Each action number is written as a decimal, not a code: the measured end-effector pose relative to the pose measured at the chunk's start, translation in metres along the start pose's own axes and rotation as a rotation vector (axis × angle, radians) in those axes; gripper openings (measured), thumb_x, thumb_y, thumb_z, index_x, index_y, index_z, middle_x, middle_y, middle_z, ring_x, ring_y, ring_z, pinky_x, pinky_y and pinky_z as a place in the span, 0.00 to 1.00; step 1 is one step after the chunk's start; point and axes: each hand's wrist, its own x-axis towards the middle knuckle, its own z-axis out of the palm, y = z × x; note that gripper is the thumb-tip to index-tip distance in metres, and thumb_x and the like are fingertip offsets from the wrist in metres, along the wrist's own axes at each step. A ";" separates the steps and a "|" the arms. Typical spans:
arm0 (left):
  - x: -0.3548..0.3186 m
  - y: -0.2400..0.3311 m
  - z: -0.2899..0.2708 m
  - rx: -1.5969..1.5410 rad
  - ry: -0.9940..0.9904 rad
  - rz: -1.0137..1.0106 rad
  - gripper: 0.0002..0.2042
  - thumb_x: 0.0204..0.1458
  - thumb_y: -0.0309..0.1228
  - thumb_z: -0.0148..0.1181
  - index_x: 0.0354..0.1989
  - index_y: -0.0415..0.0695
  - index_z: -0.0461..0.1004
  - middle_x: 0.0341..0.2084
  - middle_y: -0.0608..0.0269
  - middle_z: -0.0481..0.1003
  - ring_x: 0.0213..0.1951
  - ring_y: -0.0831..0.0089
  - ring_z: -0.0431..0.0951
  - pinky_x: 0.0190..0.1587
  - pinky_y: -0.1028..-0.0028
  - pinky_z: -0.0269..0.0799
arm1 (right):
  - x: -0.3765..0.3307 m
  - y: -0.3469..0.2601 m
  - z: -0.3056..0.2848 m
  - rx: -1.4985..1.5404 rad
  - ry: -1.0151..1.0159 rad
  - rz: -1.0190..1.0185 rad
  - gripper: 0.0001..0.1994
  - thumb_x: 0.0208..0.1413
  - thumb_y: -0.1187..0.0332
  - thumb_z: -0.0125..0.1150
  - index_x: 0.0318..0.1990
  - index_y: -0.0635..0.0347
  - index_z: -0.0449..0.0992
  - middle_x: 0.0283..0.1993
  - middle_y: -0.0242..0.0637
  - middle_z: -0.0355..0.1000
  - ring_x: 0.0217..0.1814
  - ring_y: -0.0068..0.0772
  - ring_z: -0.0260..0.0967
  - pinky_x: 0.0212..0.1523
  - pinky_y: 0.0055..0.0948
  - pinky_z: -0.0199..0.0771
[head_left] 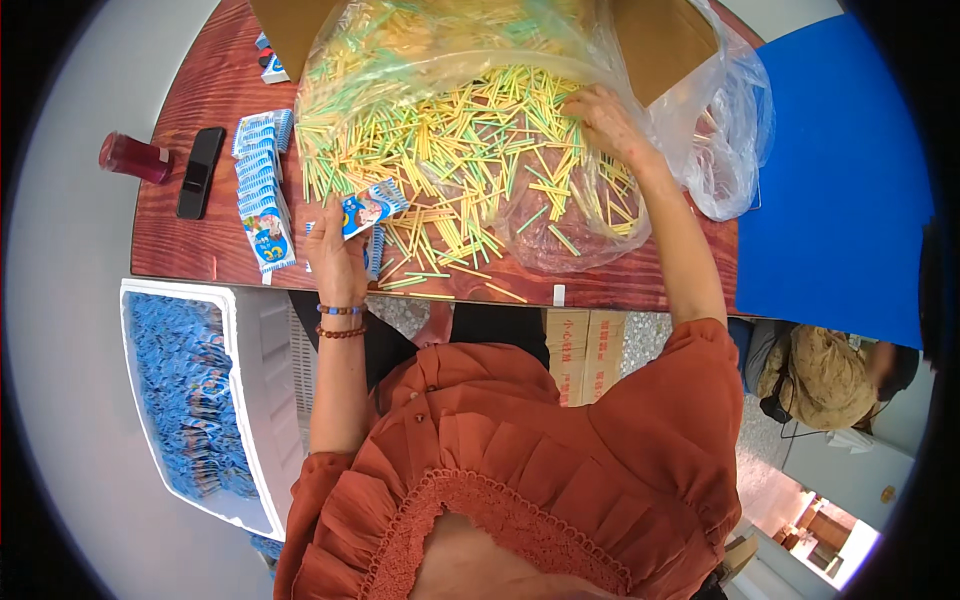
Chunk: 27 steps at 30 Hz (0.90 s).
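My left hand, wearing two beaded bracelets, is closed on a small blue-and-white packet at the table's front. Another blue-and-white packet lies partly hidden beside that hand. A loose heap of short, thin yellow and green sticks spreads across the table, partly in and under a clear plastic bag. My right hand reaches into the heap's right side, by the bag's edge. Its fingers are bent together among the sticks; whatever they pinch is too small to make out.
Left of the heap stands a row of blue-and-white packets. Farther left are a black phone and a red-capped jar. A white foam box full of blue packets sits below left. Crumpled clear plastic lies at the right.
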 end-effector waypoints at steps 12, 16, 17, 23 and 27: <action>-0.006 0.000 0.015 -0.028 0.005 -0.033 0.10 0.60 0.33 0.54 0.34 0.38 0.75 0.31 0.64 0.77 0.33 0.78 0.78 0.37 0.75 0.78 | 0.006 -0.014 -0.011 -0.232 -0.348 -0.045 0.15 0.50 0.75 0.52 0.48 0.57 0.69 0.50 0.37 0.68 0.58 0.41 0.61 0.56 0.43 0.61; -0.005 -0.001 0.014 -0.045 0.022 -0.025 0.10 0.60 0.33 0.54 0.35 0.37 0.75 0.31 0.62 0.78 0.33 0.77 0.78 0.37 0.75 0.78 | 0.003 -0.009 -0.008 -0.272 -0.347 -0.065 0.17 0.50 0.73 0.56 0.49 0.57 0.68 0.50 0.37 0.68 0.58 0.41 0.61 0.55 0.42 0.60; -0.006 -0.001 0.014 -0.048 0.003 -0.026 0.10 0.60 0.33 0.54 0.35 0.37 0.75 0.32 0.62 0.78 0.33 0.77 0.78 0.37 0.75 0.78 | 0.002 -0.010 -0.009 -0.282 -0.366 -0.054 0.17 0.50 0.72 0.56 0.50 0.57 0.68 0.50 0.38 0.68 0.58 0.41 0.61 0.55 0.42 0.59; -0.009 0.001 0.014 -0.074 -0.007 -0.020 0.10 0.60 0.33 0.55 0.37 0.37 0.75 0.33 0.62 0.78 0.34 0.76 0.79 0.37 0.75 0.78 | 0.002 -0.001 -0.003 -0.216 -0.313 0.021 0.15 0.56 0.66 0.54 0.51 0.57 0.67 0.48 0.39 0.70 0.56 0.39 0.63 0.55 0.41 0.57; -0.009 0.003 0.013 -0.055 0.000 -0.023 0.10 0.60 0.33 0.55 0.37 0.38 0.75 0.33 0.62 0.78 0.34 0.76 0.79 0.37 0.75 0.78 | 0.004 0.011 0.003 -0.009 -0.218 0.199 0.15 0.59 0.65 0.53 0.51 0.57 0.65 0.42 0.41 0.73 0.49 0.39 0.69 0.52 0.43 0.60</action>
